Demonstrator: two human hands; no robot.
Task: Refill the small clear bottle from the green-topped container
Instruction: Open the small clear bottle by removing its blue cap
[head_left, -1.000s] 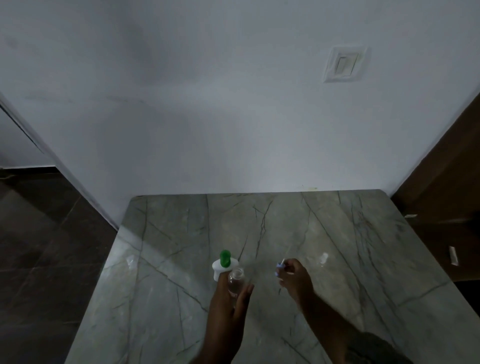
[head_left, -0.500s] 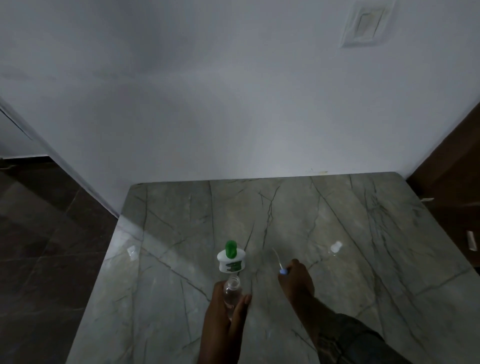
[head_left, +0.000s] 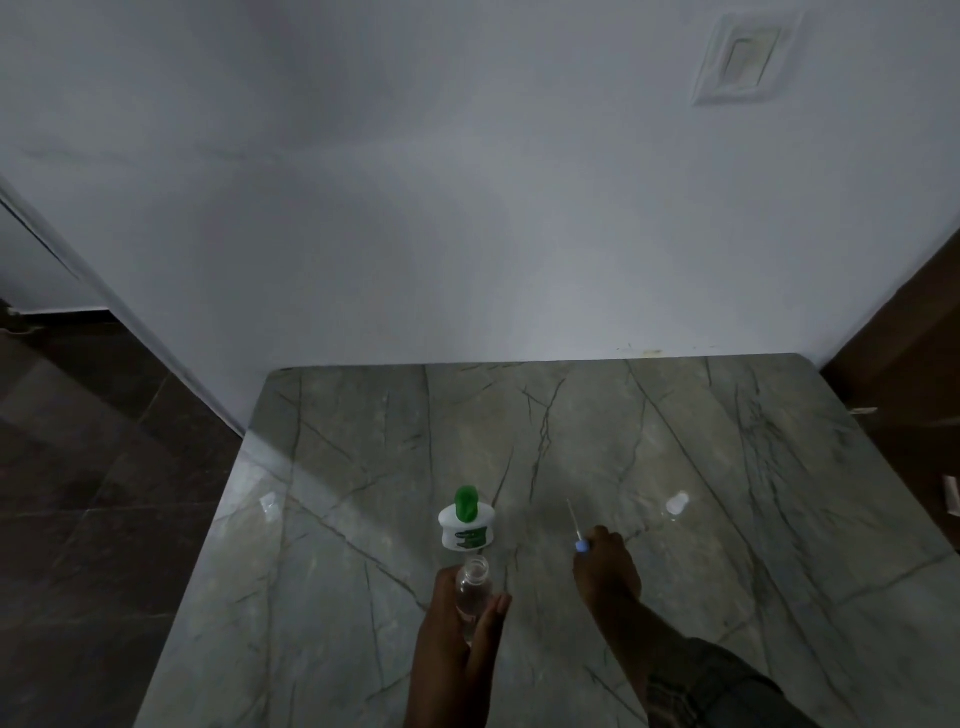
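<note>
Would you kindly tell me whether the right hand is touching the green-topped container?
Apart. The head view shows bare table between the right hand and the green-topped container; the fingers pinch a thin tube instead.

The tabletop (head_left: 363, 467) is showing polished, glossy veined stone; the small clear bottle (head_left: 471, 592) is looking transparent, plastic or perhaps glass; the green-topped container (head_left: 466, 530) is showing smooth plastic; the wall (head_left: 467, 208) is looking matt
</note>
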